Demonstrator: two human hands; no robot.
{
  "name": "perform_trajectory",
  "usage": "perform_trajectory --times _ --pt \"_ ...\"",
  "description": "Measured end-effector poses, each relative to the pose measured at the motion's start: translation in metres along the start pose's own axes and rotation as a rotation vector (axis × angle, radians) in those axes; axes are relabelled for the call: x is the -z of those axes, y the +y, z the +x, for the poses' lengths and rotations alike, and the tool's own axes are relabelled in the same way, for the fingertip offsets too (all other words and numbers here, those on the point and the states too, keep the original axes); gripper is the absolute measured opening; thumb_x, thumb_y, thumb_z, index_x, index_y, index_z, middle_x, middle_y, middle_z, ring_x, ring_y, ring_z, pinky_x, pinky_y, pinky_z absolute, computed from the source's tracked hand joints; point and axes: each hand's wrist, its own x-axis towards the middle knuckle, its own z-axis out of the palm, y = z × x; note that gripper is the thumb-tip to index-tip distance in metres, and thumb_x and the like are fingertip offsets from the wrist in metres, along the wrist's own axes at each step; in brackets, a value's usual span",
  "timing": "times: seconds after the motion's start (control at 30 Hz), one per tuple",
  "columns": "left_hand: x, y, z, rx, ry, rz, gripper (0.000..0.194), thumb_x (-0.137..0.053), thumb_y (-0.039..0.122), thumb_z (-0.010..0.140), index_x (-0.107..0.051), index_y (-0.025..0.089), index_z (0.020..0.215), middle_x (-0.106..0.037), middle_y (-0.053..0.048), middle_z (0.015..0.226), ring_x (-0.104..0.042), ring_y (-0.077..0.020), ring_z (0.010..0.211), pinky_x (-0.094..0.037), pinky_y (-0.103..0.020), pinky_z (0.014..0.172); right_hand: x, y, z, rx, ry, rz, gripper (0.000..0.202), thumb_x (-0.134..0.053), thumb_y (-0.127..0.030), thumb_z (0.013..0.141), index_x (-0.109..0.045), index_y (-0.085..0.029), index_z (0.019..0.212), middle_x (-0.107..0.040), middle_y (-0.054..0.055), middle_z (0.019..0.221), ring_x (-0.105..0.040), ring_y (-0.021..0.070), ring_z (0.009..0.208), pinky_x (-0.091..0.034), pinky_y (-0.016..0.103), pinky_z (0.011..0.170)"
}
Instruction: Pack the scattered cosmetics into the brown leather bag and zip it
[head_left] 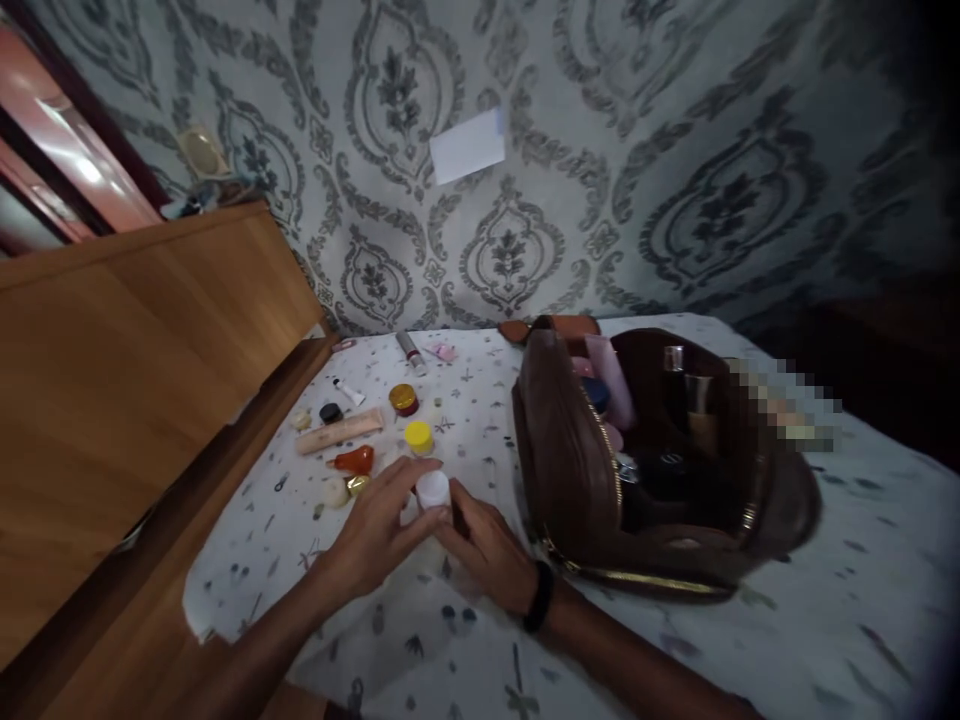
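The left hand [375, 530] and the right hand [491, 548] are grasping a small white-lidded jar [433, 490] between them, over a leaf-printed sheet [405, 650]. A yellow-lidded jar [418, 437] is standing just beyond it; a peach squeeze tube [340, 431] is lying farther left. At right, an unzipped brown cosmetics bag [556, 450] is gaping, holding bottles [702, 415].

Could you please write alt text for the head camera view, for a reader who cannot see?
A person's left hand and right hand hold a small white container over a patterned cloth. Nearby lie small jars and tubes; to the right is an open brown bag holding bottles.
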Motion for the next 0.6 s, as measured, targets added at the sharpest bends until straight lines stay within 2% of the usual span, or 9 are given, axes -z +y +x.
perform_trajectory --times 0.17,0.3,0.47,0.6 --pt "0.004 0.004 -0.005 -0.025 0.002 -0.022 0.036 -0.055 0.041 0.095 -0.057 0.022 0.125 -0.067 -0.009 0.114 -0.062 -0.0219 0.101 -0.052 -0.035 0.086 -0.002 -0.003 0.001 0.012 -0.016 -0.011 0.029 -0.045 -0.045 0.096 -0.052 -0.018 0.099 -0.063 0.001 0.084 -0.057 0.0166 0.074 -0.042 0.026 0.069" --pt "0.005 0.004 -0.005 -0.033 0.036 -0.026 0.033 -0.055 0.040 0.095 -0.059 0.020 0.121 -0.068 -0.009 0.114 -0.063 -0.0214 0.100 -0.051 -0.034 0.087 -0.003 -0.001 0.003 -0.011 -0.033 -0.022 0.023 -0.053 -0.039 0.091 -0.054 -0.018 0.100 -0.066 0.002 0.086 -0.058 0.0174 0.074 -0.042 0.027 0.068" --pt "0.006 -0.006 -0.003 0.106 0.093 -0.082 0.036 -0.058 0.042 0.092 -0.060 0.020 0.121 -0.067 -0.009 0.117 -0.062 -0.0212 0.098 -0.051 -0.031 0.079 -0.005 0.003 0.004 -0.070 -0.057 -0.035 0.024 -0.060 -0.026 0.082 -0.055 -0.019 0.105 -0.067 0.002 0.092 -0.059 0.0174 0.079 -0.042 0.026 0.070" --pt "0.015 -0.015 0.004 0.229 0.192 -0.277 0.040 -0.063 0.045 0.088 -0.063 0.018 0.116 -0.067 -0.007 0.106 -0.062 -0.0177 0.085 -0.050 -0.027 0.069 -0.006 0.007 0.005 -0.097 -0.034 -0.018 0.010 -0.055 -0.023 0.083 -0.059 -0.018 0.091 -0.062 -0.001 0.078 -0.055 0.0138 0.070 -0.040 0.023 0.064"
